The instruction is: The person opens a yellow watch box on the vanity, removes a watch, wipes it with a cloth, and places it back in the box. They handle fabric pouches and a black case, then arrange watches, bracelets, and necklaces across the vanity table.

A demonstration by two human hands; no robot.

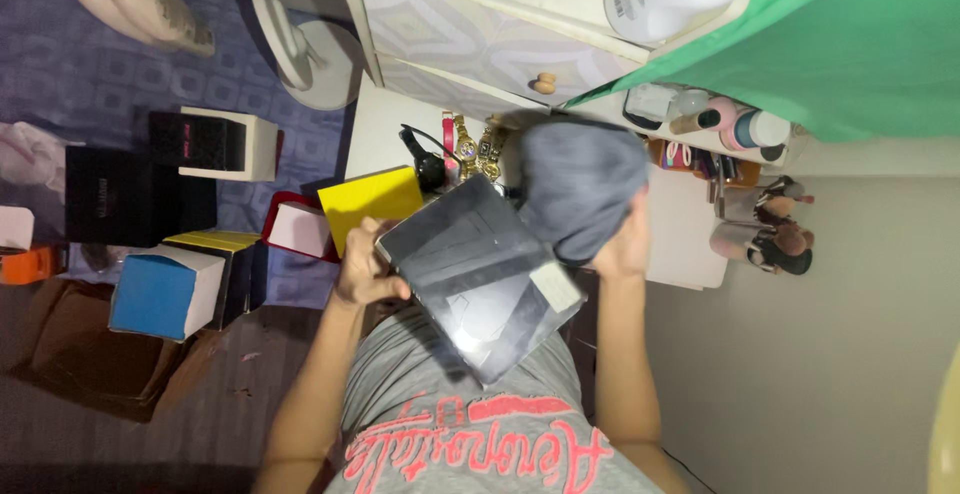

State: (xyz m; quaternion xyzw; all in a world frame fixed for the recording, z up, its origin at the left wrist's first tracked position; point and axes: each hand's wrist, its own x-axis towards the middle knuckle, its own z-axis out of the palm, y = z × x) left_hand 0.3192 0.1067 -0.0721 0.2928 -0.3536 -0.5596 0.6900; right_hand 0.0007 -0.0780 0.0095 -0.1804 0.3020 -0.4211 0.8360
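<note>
Box (480,279): glossy black, flat, tilted, held at frame centre above the lap.
Left hand (362,266): at 9 o'clock of box, fingers curled round its edge.
Grey cloth (580,186): at 1 o'clock of box, touching its upper corner.
Right hand (622,250): under cloth, bunched against it; finger posture hidden.
Yellow box (370,204): at 10 o'clock, just beside.
Watches (465,146): at 12 o'clock, on white surface.
Blue box (165,292): at 9 o'clock, well apart.

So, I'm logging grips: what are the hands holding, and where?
Left hand grips the glossy black box at its upper-left edge; right hand holds a grey cloth against it.
</note>
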